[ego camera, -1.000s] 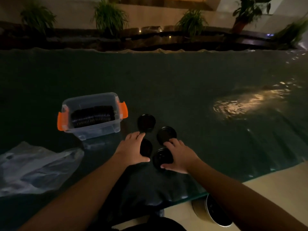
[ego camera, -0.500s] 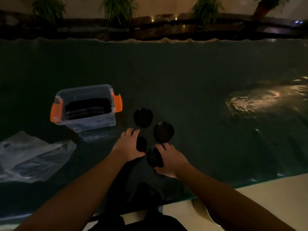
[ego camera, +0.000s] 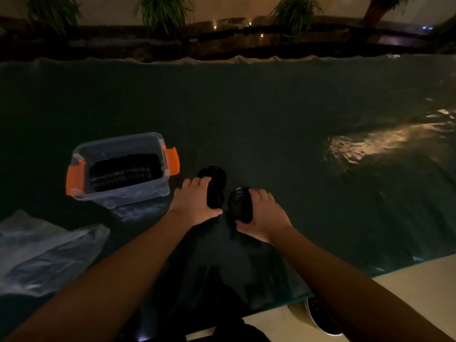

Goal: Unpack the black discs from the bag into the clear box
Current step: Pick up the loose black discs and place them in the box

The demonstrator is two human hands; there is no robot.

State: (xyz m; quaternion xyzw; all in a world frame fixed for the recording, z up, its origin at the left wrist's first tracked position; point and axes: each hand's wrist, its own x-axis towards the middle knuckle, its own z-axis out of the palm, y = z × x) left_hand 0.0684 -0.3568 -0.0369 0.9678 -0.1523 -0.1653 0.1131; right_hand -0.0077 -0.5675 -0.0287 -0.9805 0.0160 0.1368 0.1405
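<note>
A clear box with orange latches stands left of centre on the dark table, and a row of black discs lies on edge inside it. My left hand is shut on a small stack of black discs, tipped on edge. One more stack of discs lies flat just beyond its fingertips. My right hand grips another stack of black discs, also on edge. The crumpled clear bag lies at the near left, and I cannot tell what is in it.
The table is dark green with a glossy cover and a bright light reflection at the right. Its near edge runs diagonally at bottom right, above a pale floor with a round metal bin. Potted plants line a ledge behind the table.
Both hands have closed on stacks of discs and tipped them up on edge. The right hand gathered the flat stack that lay beyond it; one flat stack stays on the table.
</note>
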